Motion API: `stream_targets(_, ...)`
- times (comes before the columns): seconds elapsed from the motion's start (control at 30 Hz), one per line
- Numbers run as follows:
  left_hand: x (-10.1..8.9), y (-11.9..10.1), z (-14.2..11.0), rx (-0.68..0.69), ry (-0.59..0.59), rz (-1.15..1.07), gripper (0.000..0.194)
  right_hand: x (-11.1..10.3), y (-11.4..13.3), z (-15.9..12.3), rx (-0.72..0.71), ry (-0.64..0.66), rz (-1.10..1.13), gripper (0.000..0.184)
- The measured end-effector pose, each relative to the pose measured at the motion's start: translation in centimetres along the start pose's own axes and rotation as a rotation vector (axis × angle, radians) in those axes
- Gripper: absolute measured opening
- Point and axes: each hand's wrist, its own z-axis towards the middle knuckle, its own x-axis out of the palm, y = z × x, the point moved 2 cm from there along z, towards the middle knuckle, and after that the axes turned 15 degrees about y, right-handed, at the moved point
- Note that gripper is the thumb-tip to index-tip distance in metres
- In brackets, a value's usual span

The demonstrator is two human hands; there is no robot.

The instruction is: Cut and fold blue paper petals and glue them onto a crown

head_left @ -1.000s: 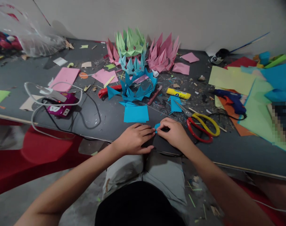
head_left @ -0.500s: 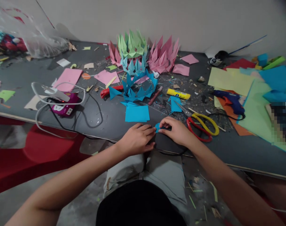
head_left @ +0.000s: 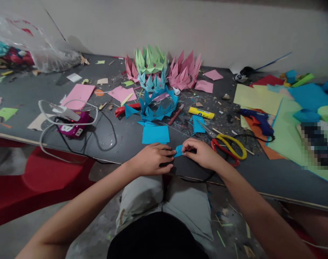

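Observation:
Both my hands meet at the near edge of the dark table point(head_left: 120, 138). My left hand point(head_left: 150, 160) and my right hand point(head_left: 200, 153) pinch a small folded blue paper piece point(head_left: 178, 151) between their fingertips, close to the tabletop. Just beyond lies a stack of blue paper squares point(head_left: 155, 134). Farther back stand folded paper crowns in blue point(head_left: 158, 104), green point(head_left: 150, 59) and pink point(head_left: 184, 70).
Yellow and red scissors point(head_left: 228, 147) lie right of my right hand. A yellow glue stick point(head_left: 201, 112), a blue glue gun point(head_left: 257, 118) and coloured paper sheets point(head_left: 285, 129) fill the right. A purple power strip point(head_left: 72, 126) with cables sits left. A red chair point(head_left: 42, 172) stands below.
The view has tilted down a little, so everything sits slightly lower in the picture. My hands stay together on the small blue piece, with the fingers shifted slightly.

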Motion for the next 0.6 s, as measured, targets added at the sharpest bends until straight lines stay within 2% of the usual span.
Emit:
stream_targets(0.1, -0.7, 1.0, -0.4, -0.099, -0.086, -0.066, 0.024, 0.5, 0.3, -0.6, -0.075, -0.06, -0.087, 0.012)
stream_targets(0.2, -1.2, 2.8, -1.3, -0.347, -0.211, -0.047, 0.028, 1.1, 0.5, -1.0, -0.123, -0.124, -0.195, 0.017)
stream_targets(0.3, -1.2, 4.2, -1.9, -0.508, -0.15, -0.01, 0.051, 1.4, 0.5, -0.9, -0.117, -0.167, -0.342, 0.022)
stream_targets(0.37, -1.1, 4.5, -2.0, -0.533, -0.087, 0.011, 0.051, 1.5, 0.5, -0.5, -0.084, -0.2, -0.443, 0.025)
stream_targets(0.43, -1.1, 4.4, -2.0, -0.532, -0.064, 0.04, 0.043, 1.5, 0.4, -0.1, -0.044, -0.234, -0.522, 0.027)
stream_targets(0.6, -1.2, 3.9, -2.1, -0.472, -0.124, 0.138, 0.026, 1.5, 0.4, 0.8, 0.032, -0.269, -0.568, 0.029)
